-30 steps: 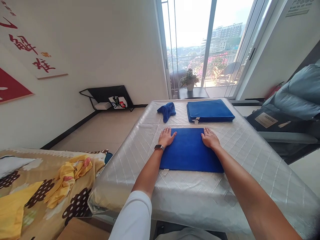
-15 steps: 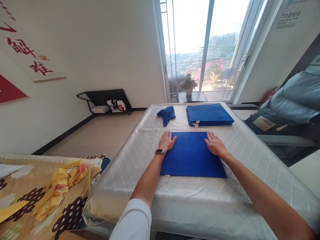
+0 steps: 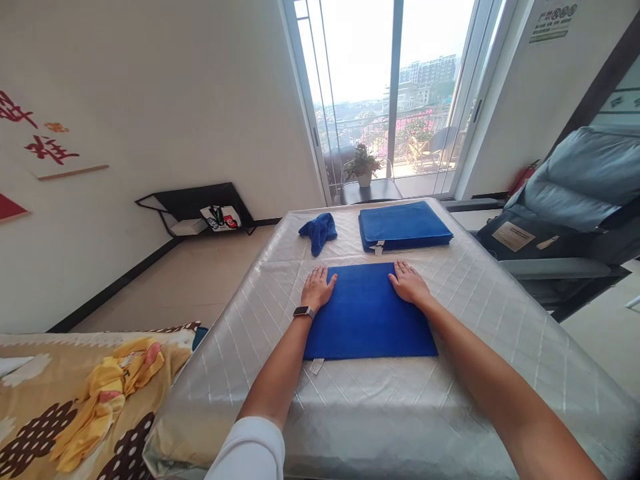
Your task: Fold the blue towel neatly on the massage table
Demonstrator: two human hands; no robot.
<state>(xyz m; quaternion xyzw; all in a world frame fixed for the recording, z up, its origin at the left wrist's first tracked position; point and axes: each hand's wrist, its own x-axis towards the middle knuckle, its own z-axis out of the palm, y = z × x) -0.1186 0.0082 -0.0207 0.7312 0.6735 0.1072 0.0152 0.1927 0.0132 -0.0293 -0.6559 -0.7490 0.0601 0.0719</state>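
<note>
A blue towel (image 3: pixel 370 320), spread as a flat rectangle, lies on the silvery quilted mattress (image 3: pixel 260 313). My left hand (image 3: pixel 317 288), with a watch on the wrist, rests flat on its far left corner, fingers stretched forward. On the far right corner lies my right hand (image 3: pixel 409 283), also flat with its fingers extended. Neither hand grips anything. A white label sticks out at the towel's near left edge. Beyond the hands sit a neat stack of folded blue towels (image 3: pixel 405 225) on the right and a crumpled blue cloth (image 3: pixel 320 232) on the left.
To the left is a bed with a patterned sheet (image 3: pixel 40 380) and yellow clothing (image 3: pixel 107 393) on it. A grey armchair (image 3: pixel 570 193) stands at the right. Behind the mattress are a potted plant (image 3: pixel 364 167) on a chair and a sliding glass door.
The view has shifted slightly, so the scene sits a little further left. Both hands stay flat on the towel's far corners, and the towel looks the same.
</note>
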